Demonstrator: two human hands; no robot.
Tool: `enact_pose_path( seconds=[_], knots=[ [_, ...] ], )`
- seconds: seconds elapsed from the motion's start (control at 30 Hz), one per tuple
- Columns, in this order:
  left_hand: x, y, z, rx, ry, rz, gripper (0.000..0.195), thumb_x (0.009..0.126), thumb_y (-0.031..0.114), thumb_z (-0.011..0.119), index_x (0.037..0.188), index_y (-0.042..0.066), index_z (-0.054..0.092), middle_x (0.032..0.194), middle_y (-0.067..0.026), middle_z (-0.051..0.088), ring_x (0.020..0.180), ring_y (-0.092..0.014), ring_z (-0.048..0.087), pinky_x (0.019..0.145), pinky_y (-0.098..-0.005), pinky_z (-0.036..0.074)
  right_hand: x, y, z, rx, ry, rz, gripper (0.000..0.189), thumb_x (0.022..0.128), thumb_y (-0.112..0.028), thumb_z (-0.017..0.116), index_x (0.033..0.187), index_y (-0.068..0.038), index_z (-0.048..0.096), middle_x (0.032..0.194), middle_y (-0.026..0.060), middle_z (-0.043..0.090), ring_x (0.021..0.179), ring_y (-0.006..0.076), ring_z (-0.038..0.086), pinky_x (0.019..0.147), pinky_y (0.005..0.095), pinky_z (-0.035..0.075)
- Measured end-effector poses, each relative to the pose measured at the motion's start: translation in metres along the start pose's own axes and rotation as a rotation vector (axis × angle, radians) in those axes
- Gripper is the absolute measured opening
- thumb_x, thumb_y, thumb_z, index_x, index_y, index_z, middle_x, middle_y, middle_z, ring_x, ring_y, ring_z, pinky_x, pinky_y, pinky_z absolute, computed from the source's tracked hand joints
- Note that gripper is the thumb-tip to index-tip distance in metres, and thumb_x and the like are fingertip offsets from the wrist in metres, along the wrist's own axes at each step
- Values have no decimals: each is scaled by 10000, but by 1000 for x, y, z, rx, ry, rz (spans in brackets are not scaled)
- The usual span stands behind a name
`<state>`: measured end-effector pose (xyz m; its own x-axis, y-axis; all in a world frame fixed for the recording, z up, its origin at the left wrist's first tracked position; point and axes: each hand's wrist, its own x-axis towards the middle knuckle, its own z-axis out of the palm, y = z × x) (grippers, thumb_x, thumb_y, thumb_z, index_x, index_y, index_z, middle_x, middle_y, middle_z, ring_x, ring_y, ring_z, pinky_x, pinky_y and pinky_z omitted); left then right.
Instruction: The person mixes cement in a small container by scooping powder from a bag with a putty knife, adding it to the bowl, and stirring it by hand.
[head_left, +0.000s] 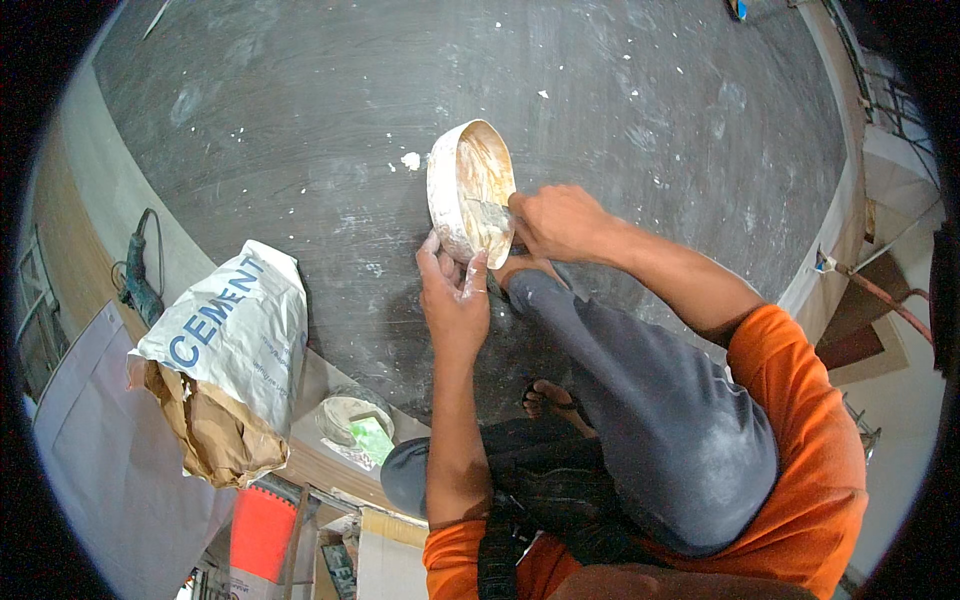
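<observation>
My left hand (456, 300) grips the lower rim of a round, shallow bowl (447, 184). The bowl is tilted on its side, its opening facing right, and pale residue coats it inside and out. In my right hand (566, 221) is a scraper, probably a putty knife, mostly hidden by the fingers. Its blade reaches into the bowl, against a lump of grey-white paste (491, 223) near the lower right wall. Both hands are in front of my bent knee, above a dark, dusty surface (337, 97).
At left stands an open paper sack (232, 322) bearing large blue writing. Beyond it lies a corded power tool (141, 281). A round tub (349, 412) with a green-and-white item is beside my knee. White flecks dot the surface. A red-orange object (259, 529) shows at lower left.
</observation>
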<state>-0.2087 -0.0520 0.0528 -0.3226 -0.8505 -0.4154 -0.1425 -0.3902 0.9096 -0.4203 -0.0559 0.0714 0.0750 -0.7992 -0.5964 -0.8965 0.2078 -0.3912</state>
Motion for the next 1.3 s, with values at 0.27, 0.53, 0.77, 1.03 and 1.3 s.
enact_pose_path(
  seconds=[0.27, 0.53, 0.77, 1.03, 1.3],
  knots=[
    [1, 2, 0, -45, 3, -44, 563, 1016, -19, 626, 1493, -62, 330, 1421, -307, 587, 1325, -305, 599, 1095, -383, 471, 26, 39, -2, -110, 34, 125, 280, 900, -243, 635, 1030, -10, 721, 870, 264, 737, 879, 461, 731, 780, 570, 577],
    [-1, -9, 0, -33, 28, -33, 567, 1032, 5, 612, 1511, -52, 313, 1421, -281, 597, 1310, -292, 595, 1056, -387, 506, 10, 1, 10, -55, -48, 56, 288, 934, -252, 624, 1040, 4, 703, 853, 278, 725, 838, 489, 713, 791, 583, 560],
    [8, -13, -6, -232, 119, -214, 551, 1080, 78, 547, 1563, -15, 299, 1473, -250, 539, 1289, -306, 611, 1003, -446, 587, 11, 23, 6, 242, 14, -63, 374, 938, -332, 670, 1071, 15, 713, 929, 270, 717, 857, 404, 709, 728, 522, 553],
    [12, -50, -19, -839, 187, -317, 494, 1124, 208, 504, 1551, 24, 336, 1480, -187, 529, 1325, -349, 591, 1109, -508, 515, 17, 51, -28, 1042, 160, 267, 287, 1007, -344, 697, 1073, -77, 618, 790, -30, 553, 625, 64, 496, 523, 241, 375],
    [11, -67, 2, -753, 114, -444, 575, 1121, 333, 519, 1486, -92, 386, 1475, -249, 530, 1357, -404, 560, 1132, -512, 472, 29, 52, -21, 974, 174, 212, 279, 958, -253, 728, 1097, -26, 645, 841, 19, 641, 695, 97, 576, 585, 288, 463]
  ],
)
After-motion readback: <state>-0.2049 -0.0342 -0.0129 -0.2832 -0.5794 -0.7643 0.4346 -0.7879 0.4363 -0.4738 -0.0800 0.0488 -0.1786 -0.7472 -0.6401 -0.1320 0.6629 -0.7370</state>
